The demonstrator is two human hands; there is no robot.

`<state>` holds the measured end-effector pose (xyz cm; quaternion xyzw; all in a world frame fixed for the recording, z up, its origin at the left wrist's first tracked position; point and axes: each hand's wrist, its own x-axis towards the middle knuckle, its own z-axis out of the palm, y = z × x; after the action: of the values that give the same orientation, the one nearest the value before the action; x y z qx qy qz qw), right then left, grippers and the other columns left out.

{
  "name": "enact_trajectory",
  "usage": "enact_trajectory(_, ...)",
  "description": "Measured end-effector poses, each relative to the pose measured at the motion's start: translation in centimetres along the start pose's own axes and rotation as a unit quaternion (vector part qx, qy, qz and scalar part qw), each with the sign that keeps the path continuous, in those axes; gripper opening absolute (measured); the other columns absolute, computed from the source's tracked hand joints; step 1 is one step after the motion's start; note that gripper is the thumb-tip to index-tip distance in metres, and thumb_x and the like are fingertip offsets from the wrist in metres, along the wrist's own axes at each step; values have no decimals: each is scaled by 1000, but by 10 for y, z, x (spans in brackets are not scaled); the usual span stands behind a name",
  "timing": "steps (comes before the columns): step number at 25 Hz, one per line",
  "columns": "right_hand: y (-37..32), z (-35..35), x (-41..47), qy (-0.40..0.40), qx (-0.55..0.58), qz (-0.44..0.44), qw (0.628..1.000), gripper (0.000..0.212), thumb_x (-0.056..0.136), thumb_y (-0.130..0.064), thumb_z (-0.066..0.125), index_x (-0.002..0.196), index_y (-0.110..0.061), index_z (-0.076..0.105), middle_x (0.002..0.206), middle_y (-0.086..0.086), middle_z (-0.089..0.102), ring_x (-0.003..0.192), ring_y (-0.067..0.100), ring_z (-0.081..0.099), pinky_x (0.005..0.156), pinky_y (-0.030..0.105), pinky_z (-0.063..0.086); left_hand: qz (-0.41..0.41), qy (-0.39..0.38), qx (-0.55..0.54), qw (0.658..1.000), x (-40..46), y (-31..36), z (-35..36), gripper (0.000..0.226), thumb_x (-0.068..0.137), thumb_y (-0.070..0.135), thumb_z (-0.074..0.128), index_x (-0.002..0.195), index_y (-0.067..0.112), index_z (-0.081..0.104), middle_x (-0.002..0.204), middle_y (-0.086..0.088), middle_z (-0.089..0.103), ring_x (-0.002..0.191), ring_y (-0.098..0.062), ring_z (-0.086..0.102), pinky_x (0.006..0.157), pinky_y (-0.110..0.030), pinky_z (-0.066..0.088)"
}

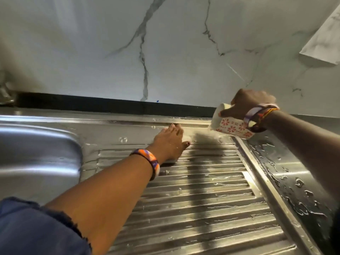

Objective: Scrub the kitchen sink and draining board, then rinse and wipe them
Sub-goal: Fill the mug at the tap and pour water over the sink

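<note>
While the right hand (246,105) grips a tipped cup (231,126), the left hand (169,142) lies flat — at the draining board's (202,199) far edge.

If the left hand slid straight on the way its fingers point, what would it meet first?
Probably the raised back rim of the draining board, right at the left hand's fingertips; beyond that, the dark strip under the marble wall.

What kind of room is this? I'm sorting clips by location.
Most likely a home kitchen: a stainless steel sink bowl beside a wet ribbed draining board, a marble-look wall behind, and a patterned cup tipped in the right hand.
</note>
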<state>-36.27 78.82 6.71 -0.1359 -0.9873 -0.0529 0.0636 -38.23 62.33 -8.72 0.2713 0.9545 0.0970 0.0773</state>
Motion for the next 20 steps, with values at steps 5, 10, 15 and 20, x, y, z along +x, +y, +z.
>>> enact_trajectory(5, -76, 3, -26, -33, 80, -126, 988, 45, 74, -58, 65, 82, -14, 68, 75, 4, 64, 69, 22, 58, 52, 19, 34, -125, 62, -47, 989, -66, -70, -6, 63, 96, 46, 38, 146, 10, 24, 149, -11, 28, 137, -27, 30, 112, -39, 27)
enact_trajectory(10, -110, -13, -59, -182, 360, -103, 909, 39, 73, -32, 73, 44, -13, 58, 47, -1, 48, 36, 10, 36, 40, 16, 26, -368, 51, -20, 928, -134, -136, -17, 71, 94, 52, 29, 142, -1, 29, 147, -23, 30, 135, -36, 31, 111, -45, 29)
enact_trajectory(15, -90, -38, -84, -156, 351, -122, 915, 31, 75, -29, 71, 52, -14, 57, 45, -3, 48, 44, 13, 37, 44, 18, 29, -258, 6, -33, 966, -179, -100, -37, 67, 98, 46, 30, 145, -2, 24, 153, -20, 19, 142, -33, 20, 115, -41, 20)
enact_trajectory(20, -65, -30, -120, -20, 32, -243, 969, 37, 77, -51, 63, 76, -14, 68, 72, 8, 61, 69, 24, 52, 57, 25, 35, -113, -52, -14, 992, -204, -1, -29, 78, 97, 53, 29, 150, 4, 0, 157, -15, -11, 146, -27, -5, 118, -35, 3)
